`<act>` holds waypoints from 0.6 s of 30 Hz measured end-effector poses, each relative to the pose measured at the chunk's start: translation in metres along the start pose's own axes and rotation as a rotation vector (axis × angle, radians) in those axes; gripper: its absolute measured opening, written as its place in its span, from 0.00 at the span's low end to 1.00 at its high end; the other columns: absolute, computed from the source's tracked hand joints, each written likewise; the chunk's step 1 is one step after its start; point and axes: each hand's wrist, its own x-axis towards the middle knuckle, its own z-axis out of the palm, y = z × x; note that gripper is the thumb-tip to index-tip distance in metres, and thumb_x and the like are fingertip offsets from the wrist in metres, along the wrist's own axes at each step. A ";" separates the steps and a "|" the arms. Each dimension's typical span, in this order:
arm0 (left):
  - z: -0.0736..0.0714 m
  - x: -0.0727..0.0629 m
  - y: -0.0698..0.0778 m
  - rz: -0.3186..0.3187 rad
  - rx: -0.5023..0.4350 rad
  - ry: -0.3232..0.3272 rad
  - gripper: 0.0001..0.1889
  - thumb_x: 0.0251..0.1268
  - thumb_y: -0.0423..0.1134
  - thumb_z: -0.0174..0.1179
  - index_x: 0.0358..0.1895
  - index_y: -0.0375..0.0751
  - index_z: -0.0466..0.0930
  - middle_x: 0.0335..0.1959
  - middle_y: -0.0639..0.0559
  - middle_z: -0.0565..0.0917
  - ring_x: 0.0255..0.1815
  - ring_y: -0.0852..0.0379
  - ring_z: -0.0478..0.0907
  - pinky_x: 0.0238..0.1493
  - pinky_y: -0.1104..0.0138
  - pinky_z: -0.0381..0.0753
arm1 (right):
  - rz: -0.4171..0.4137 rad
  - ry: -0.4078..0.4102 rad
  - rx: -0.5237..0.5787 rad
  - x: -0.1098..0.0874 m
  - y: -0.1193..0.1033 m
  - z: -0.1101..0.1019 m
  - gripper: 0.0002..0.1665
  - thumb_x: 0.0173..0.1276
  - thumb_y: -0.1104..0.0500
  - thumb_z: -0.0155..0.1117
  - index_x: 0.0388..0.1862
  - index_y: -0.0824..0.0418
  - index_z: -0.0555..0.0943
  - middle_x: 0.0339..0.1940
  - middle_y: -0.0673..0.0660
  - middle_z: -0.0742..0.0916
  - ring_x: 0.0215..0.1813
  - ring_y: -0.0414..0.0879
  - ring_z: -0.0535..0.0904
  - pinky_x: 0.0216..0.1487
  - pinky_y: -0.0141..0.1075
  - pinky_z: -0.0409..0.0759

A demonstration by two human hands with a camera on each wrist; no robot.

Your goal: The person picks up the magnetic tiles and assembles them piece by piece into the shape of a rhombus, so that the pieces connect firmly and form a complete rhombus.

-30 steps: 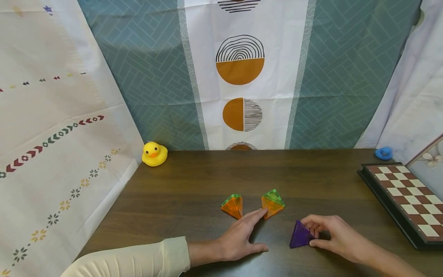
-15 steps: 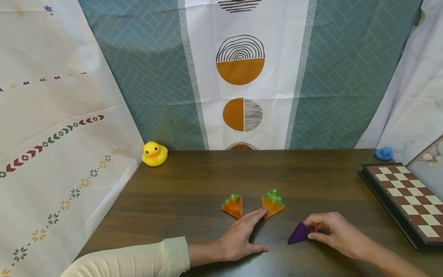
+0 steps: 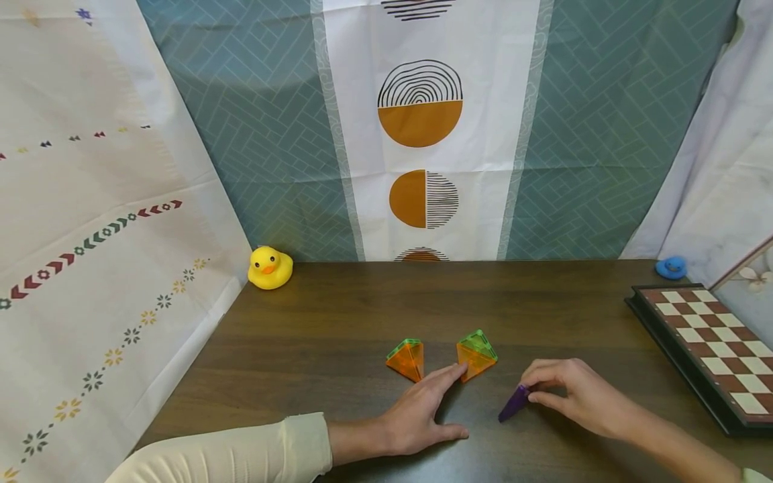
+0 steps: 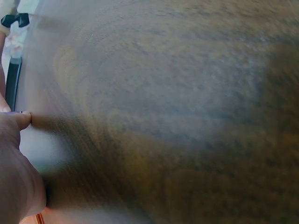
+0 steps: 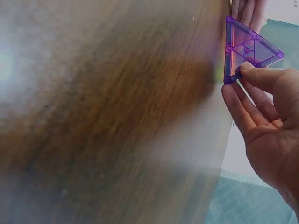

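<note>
Between thumb and fingers, my right hand (image 3: pixel 574 396) pinches a purple triangular magnetic tile (image 3: pixel 513 404) by one corner. In the right wrist view the see-through purple tile (image 5: pixel 254 46) stands on edge, close to the tabletop. My left hand (image 3: pixel 417 416) lies with fingers stretched out, its fingertips touching an orange and green magnetic-tile shape (image 3: pixel 477 355). Just left of those fingertips sits a second orange and green shape (image 3: pixel 407 360). Only part of the left hand (image 4: pixel 21 172) shows at the edge of the left wrist view.
A yellow rubber duck (image 3: pixel 270 267) sits at the table's back left corner, and a small blue duck (image 3: pixel 670 267) at the back right. Along the right side lies a checkered game board (image 3: pixel 712 342). Patterned cloth (image 3: pixel 423 154) hangs behind the brown table (image 3: pixel 338 302).
My right hand has turned the purple tile from face-on to nearly edge-on and shifted slightly up and left. The left hand and both orange and green shapes stay put.
</note>
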 end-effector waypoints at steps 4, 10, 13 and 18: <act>0.000 0.000 0.000 0.001 0.003 0.000 0.48 0.71 0.52 0.73 0.86 0.42 0.55 0.83 0.46 0.64 0.82 0.53 0.62 0.78 0.54 0.67 | -0.003 0.019 -0.015 0.005 -0.001 0.001 0.16 0.66 0.71 0.76 0.46 0.52 0.91 0.46 0.46 0.90 0.45 0.35 0.86 0.40 0.33 0.88; 0.000 0.001 0.000 0.005 -0.003 -0.002 0.48 0.71 0.52 0.73 0.85 0.41 0.55 0.83 0.46 0.64 0.82 0.52 0.62 0.79 0.54 0.66 | -0.012 0.036 -0.027 0.011 -0.002 0.004 0.16 0.66 0.70 0.77 0.46 0.51 0.91 0.46 0.45 0.90 0.46 0.35 0.86 0.41 0.33 0.88; 0.000 0.000 -0.001 0.007 -0.005 -0.002 0.48 0.71 0.51 0.73 0.85 0.41 0.55 0.83 0.45 0.64 0.82 0.52 0.62 0.79 0.54 0.66 | -0.004 0.040 -0.041 0.015 -0.001 0.006 0.15 0.66 0.69 0.77 0.46 0.51 0.92 0.45 0.45 0.91 0.45 0.35 0.86 0.41 0.34 0.88; 0.000 0.001 -0.001 0.007 -0.004 -0.004 0.49 0.71 0.52 0.73 0.86 0.42 0.55 0.83 0.44 0.64 0.82 0.52 0.62 0.79 0.53 0.66 | 0.027 0.064 -0.079 0.020 -0.001 0.008 0.15 0.64 0.69 0.78 0.45 0.52 0.92 0.44 0.42 0.91 0.45 0.35 0.86 0.42 0.35 0.88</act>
